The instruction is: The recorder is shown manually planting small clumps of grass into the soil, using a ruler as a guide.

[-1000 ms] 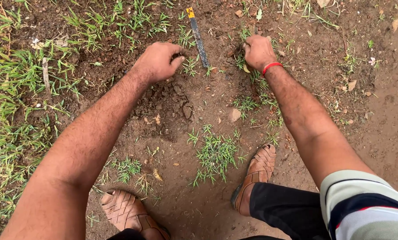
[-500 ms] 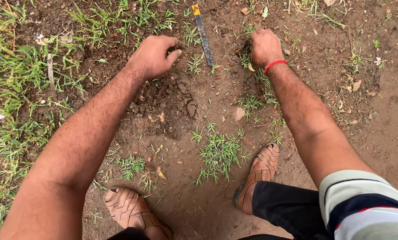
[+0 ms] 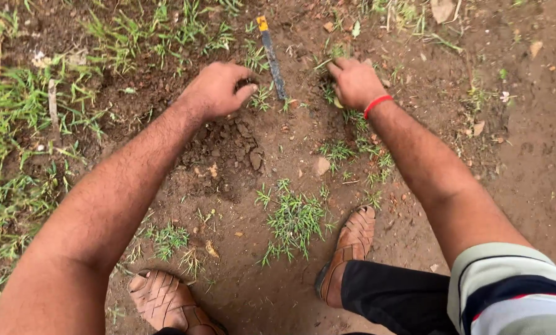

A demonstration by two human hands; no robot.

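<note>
The person squats over a patch of bare brown soil [image 3: 240,298], both arms stretched forward to the ground. Since a second ago the two hands have crept a little further from the body, toward the thin dark blade with a yellow tip [image 3: 270,56] that lies flat on the dirt, and that blade has not been moved. The left hand [image 3: 219,90] is curled closed, fingers bunched at a small grass tuft [image 3: 260,98] just left of the blade; whether it actually pinches the stems I cannot tell, since the knuckles hide them. The right hand [image 3: 354,82], with a red band on the wrist, is likewise closed, its fingers pressed down into grass [image 3: 335,53] just right of the blade. So both hands sit either side of the blade, near it but not touching it.

On the near side of the blade lies a patch of loosened, clumped earth [image 3: 228,155], darker and rougher than the rest. Nearer still stands a larger grass clump [image 3: 295,220], just ahead of the right sandal [image 3: 349,248]; the left sandal [image 3: 163,301] is well to the left of it. Far left of the blade the grass thickens into a ragged edge [image 3: 11,161]; to the blade's right the soil opens wide, dotted with dry leaves [image 3: 476,127].
</note>
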